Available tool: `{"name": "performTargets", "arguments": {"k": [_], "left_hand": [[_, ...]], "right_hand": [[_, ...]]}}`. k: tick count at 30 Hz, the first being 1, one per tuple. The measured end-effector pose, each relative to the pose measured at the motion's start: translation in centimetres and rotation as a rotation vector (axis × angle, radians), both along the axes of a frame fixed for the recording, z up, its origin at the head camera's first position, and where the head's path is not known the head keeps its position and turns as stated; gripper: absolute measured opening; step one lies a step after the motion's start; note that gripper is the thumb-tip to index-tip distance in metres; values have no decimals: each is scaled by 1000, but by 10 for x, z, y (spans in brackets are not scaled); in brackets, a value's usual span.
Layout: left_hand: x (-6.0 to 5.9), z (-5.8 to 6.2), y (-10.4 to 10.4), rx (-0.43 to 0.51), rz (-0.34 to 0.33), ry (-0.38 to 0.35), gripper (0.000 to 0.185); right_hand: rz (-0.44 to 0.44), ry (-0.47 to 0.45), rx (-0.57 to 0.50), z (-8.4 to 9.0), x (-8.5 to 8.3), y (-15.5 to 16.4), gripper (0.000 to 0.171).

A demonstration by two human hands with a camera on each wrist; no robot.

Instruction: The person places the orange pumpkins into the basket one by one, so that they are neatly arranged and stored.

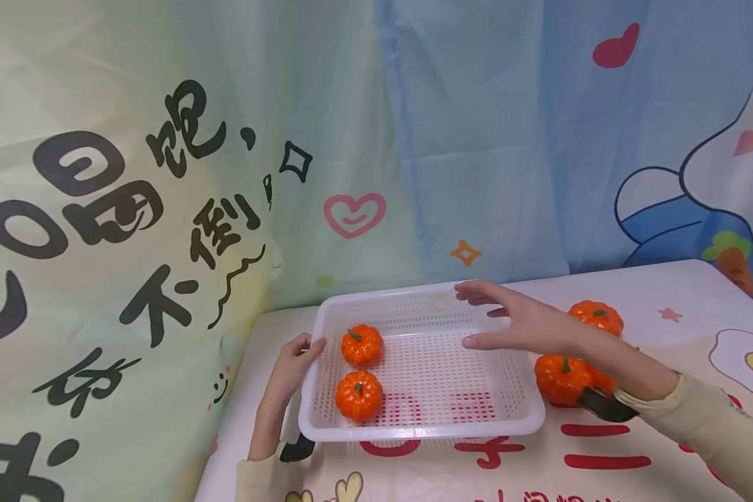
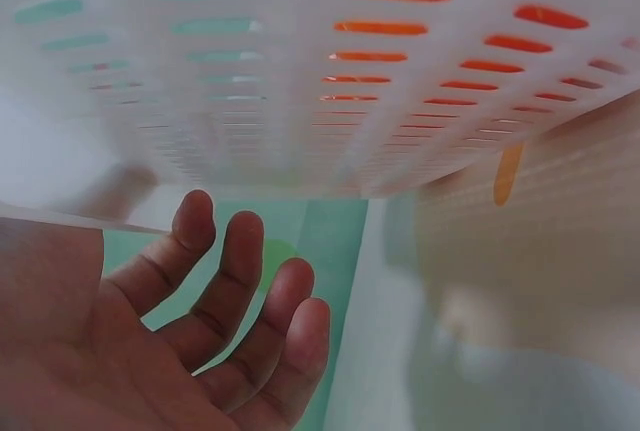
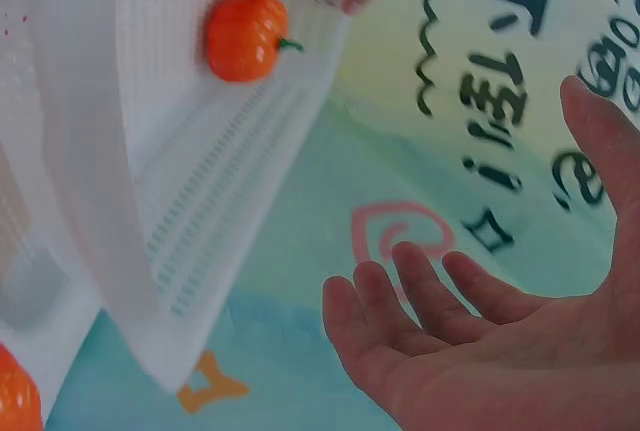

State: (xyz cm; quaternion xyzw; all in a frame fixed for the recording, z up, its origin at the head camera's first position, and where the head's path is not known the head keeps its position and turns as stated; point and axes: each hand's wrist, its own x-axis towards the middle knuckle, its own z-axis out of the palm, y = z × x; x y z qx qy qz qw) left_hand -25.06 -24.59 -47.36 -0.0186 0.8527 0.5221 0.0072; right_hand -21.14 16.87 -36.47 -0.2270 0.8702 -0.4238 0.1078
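A white plastic basket [image 1: 427, 434] with slotted walls holds two small orange pumpkins [image 1: 362, 345], both at its left end. My left hand [image 1: 296, 362] grips the basket's left rim, thumb over the edge. In the left wrist view, the fingers of this left hand [image 2: 230, 321] curve along the basket's outer wall, and orange shows through the slots. Above the basket's right part, my right hand [image 1: 521, 322] has its fingers spread and nothing in them. The right wrist view shows that right hand [image 3: 470, 341] with bent, parted fingers, apart from the basket.
Several more orange pumpkins [image 1: 565, 380] sit on the table right of the basket, partly behind my right forearm. The printed tablecloth [image 1: 602, 481] covers the table. A patterned curtain [image 1: 477, 139] hangs close behind the table's back edge.
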Motion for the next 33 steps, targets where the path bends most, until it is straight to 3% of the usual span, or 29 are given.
{"name": "performTargets", "arguments": {"k": [10,16,22,33], "left_hand": [[2,6,3,0,5,-25,24],[17,33,11,5,-36,-36,23],[20,37,13,16,-49,-27,23],[20,38,13,14,-37,-35,22]], "right_hand": [[-183,58,-71,4,20,35,86],[-272,147,-123,-10,31,56,90],[-385,216,-96,-31,34,80,91],[-438,55,8,-63,37,129,93]]}}
